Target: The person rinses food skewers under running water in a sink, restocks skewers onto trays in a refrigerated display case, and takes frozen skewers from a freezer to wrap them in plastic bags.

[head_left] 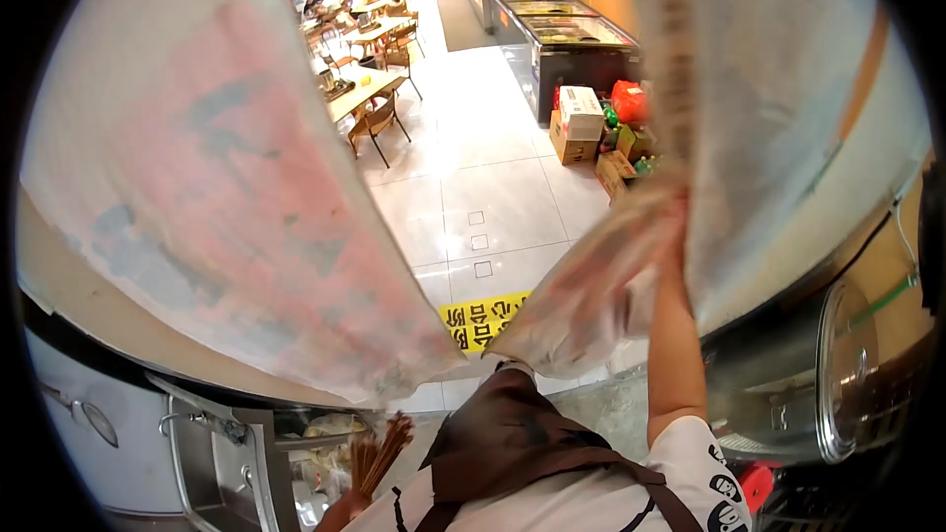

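Head view: one stick bundle (382,455), two curtain panels (227,197)

Your left hand (343,510), partly cut off at the lower edge, is curled round the lower end of the stick bundle; its thin brown sticks overlap too much to count. The bundle leans upward beside your one brown apron (512,438). Your right hand (674,212) is raised against the right-hand panel, touching it; blur and sheeting mean you cannot tell how far its fingers are open. One yellow floor sign (483,320) shows between the panels. One metal sink (212,481) lies left, one large metal vessel (759,404) right.
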Motion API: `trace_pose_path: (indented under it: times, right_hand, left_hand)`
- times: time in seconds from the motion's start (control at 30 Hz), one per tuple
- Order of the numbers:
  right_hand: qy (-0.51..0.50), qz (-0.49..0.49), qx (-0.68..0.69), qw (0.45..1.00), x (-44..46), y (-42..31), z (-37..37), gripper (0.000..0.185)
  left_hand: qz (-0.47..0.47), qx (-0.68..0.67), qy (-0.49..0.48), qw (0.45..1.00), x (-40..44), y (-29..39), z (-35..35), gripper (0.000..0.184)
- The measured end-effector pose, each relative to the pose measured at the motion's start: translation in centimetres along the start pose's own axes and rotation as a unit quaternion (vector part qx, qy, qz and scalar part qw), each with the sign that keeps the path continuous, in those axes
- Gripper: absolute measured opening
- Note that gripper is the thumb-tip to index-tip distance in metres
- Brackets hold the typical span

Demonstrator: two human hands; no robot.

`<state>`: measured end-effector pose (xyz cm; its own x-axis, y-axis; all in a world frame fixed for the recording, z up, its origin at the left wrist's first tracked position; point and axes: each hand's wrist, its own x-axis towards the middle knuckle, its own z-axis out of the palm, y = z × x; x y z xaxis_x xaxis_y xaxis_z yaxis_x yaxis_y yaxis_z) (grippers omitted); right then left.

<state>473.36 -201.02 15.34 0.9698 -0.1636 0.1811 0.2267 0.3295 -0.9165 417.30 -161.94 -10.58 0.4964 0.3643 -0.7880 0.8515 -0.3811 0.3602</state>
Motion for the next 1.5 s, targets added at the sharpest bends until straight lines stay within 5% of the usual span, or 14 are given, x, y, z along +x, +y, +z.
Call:
trace_pose_path:
  times: [0.1,0.23,0.4,0.6,1.1,1.23,1.37,1.5]
  right_hand:
    - [0.173,-0.173,-0.001,0.97,3.8,-3.3,-2.5,0.046]
    - [0.077,-0.207,-0.038,0.975,5.0,-2.4,-1.6,0.048]
    - [0.082,-0.197,-0.092,0.973,12.7,2.1,-5.4,0.042]
    - [0.052,-0.235,-0.151,0.959,23.0,10.1,-0.5,0.04]
    - [-0.042,0.146,-0.153,0.977,49.1,39.0,7.9,0.031]
    - [-0.12,0.154,-0.147,0.97,60.5,47.9,14.1,0.029]
    - [-0.221,0.172,-0.142,0.949,73.4,66.0,19.9,0.025]
    - [-0.336,0.374,-0.06,0.862,74.0,73.5,32.7,0.026]
  left_hand:
    - [0.043,-0.07,-0.009,0.997,1.0,7.8,3.0,0.025]
    - [0.08,-0.117,-0.014,0.99,3.6,15.3,3.9,0.025]
    - [0.04,-0.132,0.002,0.99,9.8,18.2,1.8,0.026]
    - [-0.018,-0.127,0.017,0.992,22.0,21.7,-3.1,0.026]
    - [0.236,-0.17,0.031,0.956,49.0,59.5,-22.1,0.029]
    - [0.197,-0.17,0.043,0.965,60.7,62.8,-20.9,0.029]
    - [0.052,-0.153,0.077,0.984,71.3,62.2,-19.5,0.03]
    - [-0.083,-0.191,0.085,0.974,75.1,64.2,-22.0,0.031]
